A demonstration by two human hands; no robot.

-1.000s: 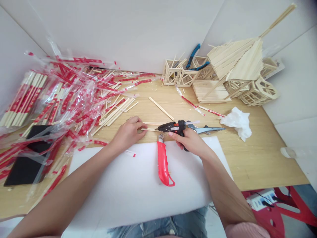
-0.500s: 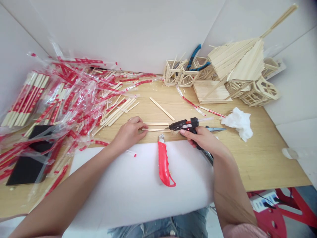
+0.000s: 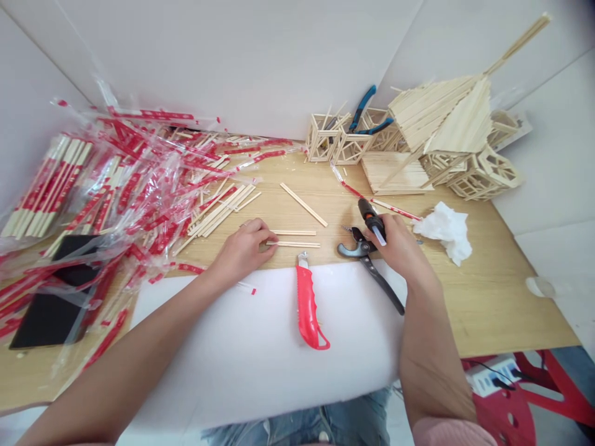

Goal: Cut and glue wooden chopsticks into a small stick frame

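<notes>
My left hand (image 3: 248, 249) pinches the left end of a wooden chopstick (image 3: 297, 244) lying flat near the sheet's back edge. A second chopstick (image 3: 295, 233) runs parallel just behind it, close to my fingers. My right hand (image 3: 397, 244) is closed around a black glue gun (image 3: 370, 217), its glue stick pointing back toward me and its nozzle turned away. Beneath and beside that hand lie pruning shears (image 3: 372, 260) with dark handles. A red utility knife (image 3: 307, 306) rests on the white sheet (image 3: 223, 353) between my arms.
Red-and-clear wrappers (image 3: 153, 167) and chopsticks pile up on the left beside a black phone (image 3: 51, 310). A stick-built house model (image 3: 441, 118) stands at the back right, near blue-handled pliers (image 3: 362, 108) in a stick holder. Crumpled tissue (image 3: 446, 229) lies at right.
The glue gun has swung from pointing left at the chopsticks to pointing away, and moved slightly right and back. More of the shears now shows. My left hand stays put.
</notes>
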